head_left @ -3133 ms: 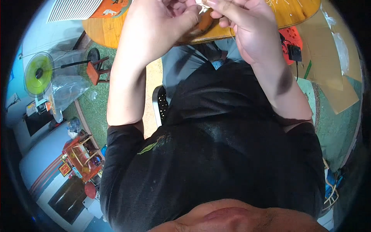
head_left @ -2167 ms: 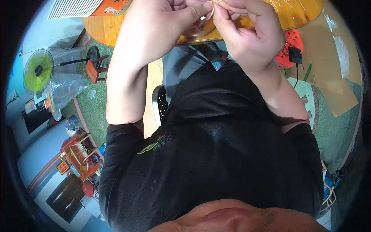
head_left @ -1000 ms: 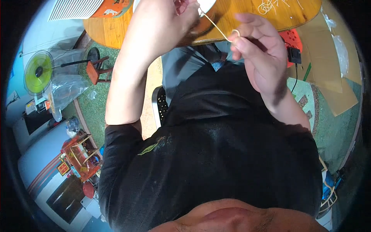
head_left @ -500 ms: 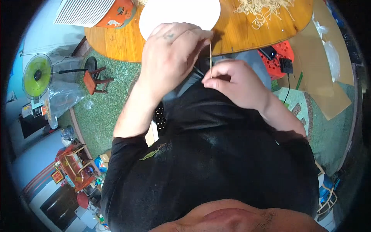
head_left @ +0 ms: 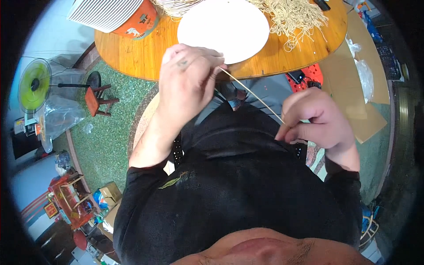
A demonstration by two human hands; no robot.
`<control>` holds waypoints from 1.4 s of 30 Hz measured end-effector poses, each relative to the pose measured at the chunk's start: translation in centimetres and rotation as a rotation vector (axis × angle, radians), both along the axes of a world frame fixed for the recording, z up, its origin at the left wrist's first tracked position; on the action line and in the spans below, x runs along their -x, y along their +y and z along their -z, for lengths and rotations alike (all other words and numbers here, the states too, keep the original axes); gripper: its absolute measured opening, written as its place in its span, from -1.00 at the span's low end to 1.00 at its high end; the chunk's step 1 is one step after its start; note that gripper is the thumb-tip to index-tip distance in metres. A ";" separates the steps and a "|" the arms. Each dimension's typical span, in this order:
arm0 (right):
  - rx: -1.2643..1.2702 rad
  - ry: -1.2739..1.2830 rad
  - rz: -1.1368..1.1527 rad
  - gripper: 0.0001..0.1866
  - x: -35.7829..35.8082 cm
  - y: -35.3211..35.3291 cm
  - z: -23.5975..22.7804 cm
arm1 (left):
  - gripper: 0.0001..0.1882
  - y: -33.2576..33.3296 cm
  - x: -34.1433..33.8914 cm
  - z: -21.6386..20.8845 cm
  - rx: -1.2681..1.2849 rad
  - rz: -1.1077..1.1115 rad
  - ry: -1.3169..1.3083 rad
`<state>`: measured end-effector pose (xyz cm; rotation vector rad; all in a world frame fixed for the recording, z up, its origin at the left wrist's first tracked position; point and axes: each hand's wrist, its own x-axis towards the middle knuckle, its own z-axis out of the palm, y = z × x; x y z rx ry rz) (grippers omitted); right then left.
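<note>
A thin beige cord (head_left: 251, 93) runs taut and slanting between my two hands. My left hand (head_left: 187, 77) pinches its upper end close to the table's near edge, beside a white round disc (head_left: 223, 33). Lower and to the right, over my lap, my right hand (head_left: 320, 117) has its fingers closed on the other end. Its fingertips are slightly blurred. Loose beige cords (head_left: 298, 22) lie in a tangled heap on the table, right of the disc.
The wooden table (head_left: 128, 55) has a curved near edge. Nested orange paper tubs (head_left: 143, 22) stand at its left, next to a coil of beige strands (head_left: 174, 6). A green fan (head_left: 35, 84) and a small wooden stool (head_left: 95, 101) are at left; flattened cardboard (head_left: 366, 119) lies at right.
My right hand has moved down and to the right, away from my left hand. The cord between them now shows much longer and slants instead of hanging upright. The view has shifted slightly.
</note>
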<state>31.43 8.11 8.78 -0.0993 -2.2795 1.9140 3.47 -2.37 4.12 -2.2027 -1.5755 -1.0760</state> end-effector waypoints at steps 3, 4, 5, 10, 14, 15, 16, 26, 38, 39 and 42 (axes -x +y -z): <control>-0.288 -0.170 -0.034 -0.93 -0.9 1.3 -1.0 | -0.81 -0.9 2.0 -1.6 0.155 -0.033 0.064; -0.441 -0.232 0.023 -0.92 -1.4 1.6 -0.8 | -0.80 -1.0 2.8 -2.0 0.168 -0.047 0.132; -0.443 -0.231 0.020 -0.92 -1.9 2.0 -0.6 | -0.86 -1.5 3.5 -2.9 0.190 -0.070 0.164; -1.041 -0.622 0.284 -0.97 -2.6 3.9 -0.9 | -0.89 -1.3 9.0 -3.7 0.178 0.029 0.107; -0.838 -0.704 0.299 -0.93 -1.9 4.9 -0.8 | -0.86 -1.1 12.3 -3.4 0.210 -0.088 0.142; -0.835 -0.702 0.295 -0.93 -1.7 5.1 -0.5 | -0.86 -1.4 12.0 -2.9 0.215 -0.091 0.144; -0.571 -0.571 0.303 -0.90 -1.5 5.4 -0.2 | -0.81 -1.2 11.5 -2.2 0.027 -0.243 0.095; 0.867 0.534 0.447 -0.82 5.5 5.2 -2.2 | -0.61 0.3 0.7 3.8 -0.175 -0.293 0.058; 0.648 0.426 0.577 -0.70 6.7 1.8 9.2 | -0.65 -3.6 5.5 -0.6 0.058 -0.060 -0.027; 0.661 0.412 0.598 -0.71 7.1 1.4 9.7 | -0.64 -3.4 4.0 -1.0 0.048 -0.082 -0.029; 0.758 0.430 0.579 -0.71 8.1 0.7 10.6 | -0.60 -1.4 1.5 -0.4 -0.042 -0.032 -0.074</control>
